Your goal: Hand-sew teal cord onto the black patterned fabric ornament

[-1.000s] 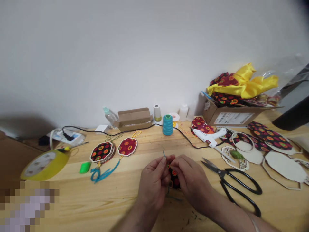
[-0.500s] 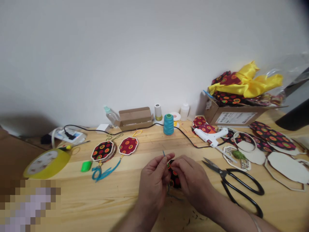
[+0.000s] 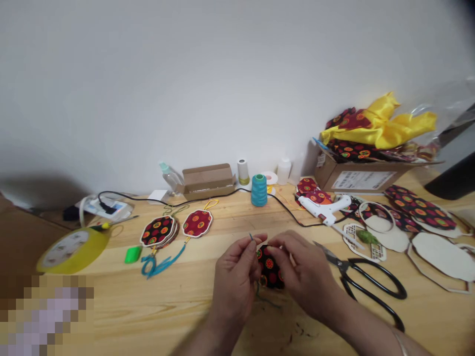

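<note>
My left hand (image 3: 237,272) is closed, pinching a blue cord (image 3: 251,237) whose short end pokes up above thumb and forefinger. Close beside it, the fingers of my right hand (image 3: 304,277) are pressed together at the top of a black fabric piece (image 3: 270,267) with red and orange flower patterns. What those right fingertips hold is too small to make out. The fabric piece shows between and below both hands, its edges partly covered. A thin blue-green strand (image 3: 269,300) trails on the table under it. Black-handled scissors (image 3: 343,267) lie just right of my right hand.
Behind my hands stand a teal thread cone (image 3: 259,190) and an open cardboard tray (image 3: 210,183). To the right are a white glue gun (image 3: 322,208), wooden shapes (image 3: 443,254) and a fabric-filled box (image 3: 361,178). Finished-looking patterned pendants (image 3: 159,231) and yellow tape (image 3: 74,249) lie left.
My right hand has drawn slightly to the right and its fingers have shifted, so more of the black fabric piece shows. My left hand stays nearly still with the cord.
</note>
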`<state>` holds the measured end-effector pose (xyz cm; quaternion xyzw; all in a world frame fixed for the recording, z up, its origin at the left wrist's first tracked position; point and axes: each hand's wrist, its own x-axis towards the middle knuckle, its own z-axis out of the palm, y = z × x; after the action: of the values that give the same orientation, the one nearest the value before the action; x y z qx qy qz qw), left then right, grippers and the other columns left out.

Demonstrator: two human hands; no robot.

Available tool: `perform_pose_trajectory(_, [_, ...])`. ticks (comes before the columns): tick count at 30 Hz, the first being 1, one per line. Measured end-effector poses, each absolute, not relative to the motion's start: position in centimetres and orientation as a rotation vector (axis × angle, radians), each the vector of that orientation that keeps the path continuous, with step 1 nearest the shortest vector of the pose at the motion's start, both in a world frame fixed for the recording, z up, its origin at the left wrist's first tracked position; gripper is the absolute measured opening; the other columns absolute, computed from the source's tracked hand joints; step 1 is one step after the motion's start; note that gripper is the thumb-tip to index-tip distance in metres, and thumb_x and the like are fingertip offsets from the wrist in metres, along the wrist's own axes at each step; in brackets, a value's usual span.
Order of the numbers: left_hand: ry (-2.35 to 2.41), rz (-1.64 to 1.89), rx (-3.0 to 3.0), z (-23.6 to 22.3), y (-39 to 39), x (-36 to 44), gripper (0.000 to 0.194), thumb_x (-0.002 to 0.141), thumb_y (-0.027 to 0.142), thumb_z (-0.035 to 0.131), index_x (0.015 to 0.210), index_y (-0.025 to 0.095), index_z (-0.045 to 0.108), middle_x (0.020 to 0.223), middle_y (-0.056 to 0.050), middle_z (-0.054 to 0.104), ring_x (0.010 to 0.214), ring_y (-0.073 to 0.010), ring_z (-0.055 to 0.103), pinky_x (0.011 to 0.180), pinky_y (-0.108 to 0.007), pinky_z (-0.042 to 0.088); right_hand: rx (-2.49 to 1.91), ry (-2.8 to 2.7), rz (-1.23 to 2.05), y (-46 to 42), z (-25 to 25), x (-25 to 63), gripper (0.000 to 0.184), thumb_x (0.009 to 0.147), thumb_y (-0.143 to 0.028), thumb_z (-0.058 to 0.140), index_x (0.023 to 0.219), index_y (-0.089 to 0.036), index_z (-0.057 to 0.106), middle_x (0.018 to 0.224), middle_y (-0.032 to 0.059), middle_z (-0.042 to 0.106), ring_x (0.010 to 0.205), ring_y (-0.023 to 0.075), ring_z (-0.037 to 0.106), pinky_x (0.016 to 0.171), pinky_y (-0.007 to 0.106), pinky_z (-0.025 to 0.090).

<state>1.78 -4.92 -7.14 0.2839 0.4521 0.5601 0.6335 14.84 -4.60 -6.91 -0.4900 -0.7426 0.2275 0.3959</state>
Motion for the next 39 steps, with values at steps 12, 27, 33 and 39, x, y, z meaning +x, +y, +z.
perform_pose_trajectory(12, [1.334, 1.122, 1.147, -7.1, -5.8, 1.9, 0.017, 0.076, 0.030, 0.060, 0.082, 0.019, 0.072, 0.058, 0.003, 0.052, 0.055, -0.0084, 0.043, 0.049, -0.018, 0.035, -1.166, -1.399, 1.309, -3.4, -5.7, 15.3, 0.014, 0.069, -0.023, 0.065, 0.080, -0.016, 0.070, 0.075, 0.0018, 0.059, 0.071, 0.0126, 0.056, 0.065, 0.026, 0.045])
perform_pose_trajectory(27, [1.308, 1.058, 1.287, -6.9, -5.7, 2.1, 0.020, 0.079, 0.029, 0.056, 0.083, 0.020, 0.073, 0.065, 0.001, 0.065, 0.062, -0.0115, 0.055, 0.057, -0.020, 0.043, -1.177, -1.282, 1.381, -3.6, -6.0, 15.1, 0.010, 0.069, -0.020, 0.062, 0.062, -0.014, 0.059, 0.059, -0.0022, 0.055, 0.055, 0.0087, 0.049, 0.053, 0.021, 0.040])
perform_pose_trajectory(33, [1.282, 1.090, 1.343, -7.4, -5.6, 2.0, 0.019, 0.080, 0.028, 0.055, 0.086, 0.020, 0.071, 0.072, -0.001, 0.066, 0.068, -0.0130, 0.058, 0.062, -0.022, 0.045, -1.151, -1.204, 1.387, -3.2, -6.2, 15.2, 0.013, 0.068, -0.024, 0.064, 0.062, -0.015, 0.057, 0.061, -0.0028, 0.054, 0.055, 0.0097, 0.051, 0.054, 0.023, 0.040])
perform_pose_trajectory(39, [1.263, 1.083, 1.562, -7.9, -5.5, 1.9, 0.021, 0.083, 0.025, 0.050, 0.088, 0.021, 0.069, 0.077, -0.002, 0.065, 0.074, -0.0136, 0.056, 0.069, -0.025, 0.044, -1.135, -1.080, 1.375, -2.9, -6.0, 15.8, 0.018, 0.068, -0.029, 0.067, 0.064, -0.014, 0.059, 0.058, -0.0023, 0.055, 0.051, 0.0067, 0.046, 0.050, 0.020, 0.037])
